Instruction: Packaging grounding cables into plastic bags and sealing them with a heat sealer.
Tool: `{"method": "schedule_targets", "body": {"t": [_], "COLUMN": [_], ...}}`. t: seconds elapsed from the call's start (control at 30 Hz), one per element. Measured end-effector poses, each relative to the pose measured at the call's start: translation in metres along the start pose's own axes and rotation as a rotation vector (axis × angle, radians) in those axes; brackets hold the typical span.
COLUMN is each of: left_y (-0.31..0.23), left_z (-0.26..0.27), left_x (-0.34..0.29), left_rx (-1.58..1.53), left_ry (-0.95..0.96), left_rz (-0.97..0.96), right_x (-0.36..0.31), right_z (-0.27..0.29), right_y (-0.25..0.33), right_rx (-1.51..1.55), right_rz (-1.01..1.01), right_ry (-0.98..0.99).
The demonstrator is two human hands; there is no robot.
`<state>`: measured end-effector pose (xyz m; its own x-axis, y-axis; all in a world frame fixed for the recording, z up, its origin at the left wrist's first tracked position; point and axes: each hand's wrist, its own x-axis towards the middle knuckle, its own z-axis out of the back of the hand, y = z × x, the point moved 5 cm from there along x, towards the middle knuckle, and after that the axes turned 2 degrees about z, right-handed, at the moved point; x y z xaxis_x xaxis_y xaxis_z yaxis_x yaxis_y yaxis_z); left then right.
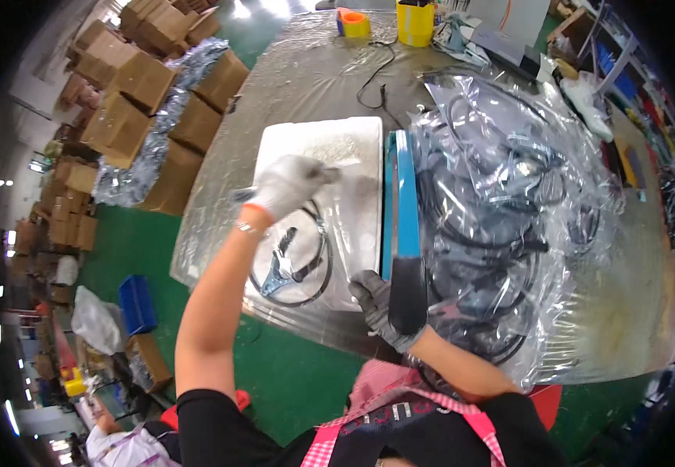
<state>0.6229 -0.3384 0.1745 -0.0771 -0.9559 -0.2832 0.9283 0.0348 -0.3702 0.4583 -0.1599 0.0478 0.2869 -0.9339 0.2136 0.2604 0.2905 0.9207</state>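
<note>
A clear plastic bag (343, 233) lies on a white foam board (275, 140), stretched between my hands. My left hand (291, 185), in a white glove, is closed at its upper part with the fingertips pinched together. Closed on its lower right edge is my right hand (380, 305), in a grey glove, beside the black handle end of a blue bag sealer (407, 210). Under my left wrist lies a looped black cable (328, 268) with a blue and black clamp-like part (277, 276); whether these are inside the bag I cannot tell.
Right of the sealer is a heap of bagged black cables (485, 210). A yellow container (415, 23) and tape rolls (354, 23) stand at the table's far side, near a dark cord (380, 78). Cardboard boxes (174, 167) and a blue crate (137, 303) are left; another person (131, 444) is lower left.
</note>
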Motion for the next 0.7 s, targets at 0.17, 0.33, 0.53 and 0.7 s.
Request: {"method": "schedule_targets", "body": {"t": [0.17, 0.33, 0.53, 0.7], "left_y": [-0.053, -0.048, -0.054, -0.053], "left_z": [-0.087, -0.076, -0.081, -0.089], "left_x": [0.075, 0.115, 0.164, 0.176], "left_rx": [0.202, -0.047, -0.157, -0.190], "left_ry": [0.157, -0.060, 0.245, 0.266], "left_rz": [-0.227, -0.595, -0.795, -0.839], "right_x": [-0.012, -0.037, -0.050, -0.018], "right_z": [0.060, 0.049, 0.014, 0.014], "right_y": [0.008, 0.033, 0.010, 0.014], "right_rx": [-0.250, -0.668, -0.580, -0.646], "right_rz": [-0.330, -0.263, -0.682, -0.862], "right_ry": [-0.024, -0.106, -0.241, -0.329]}}
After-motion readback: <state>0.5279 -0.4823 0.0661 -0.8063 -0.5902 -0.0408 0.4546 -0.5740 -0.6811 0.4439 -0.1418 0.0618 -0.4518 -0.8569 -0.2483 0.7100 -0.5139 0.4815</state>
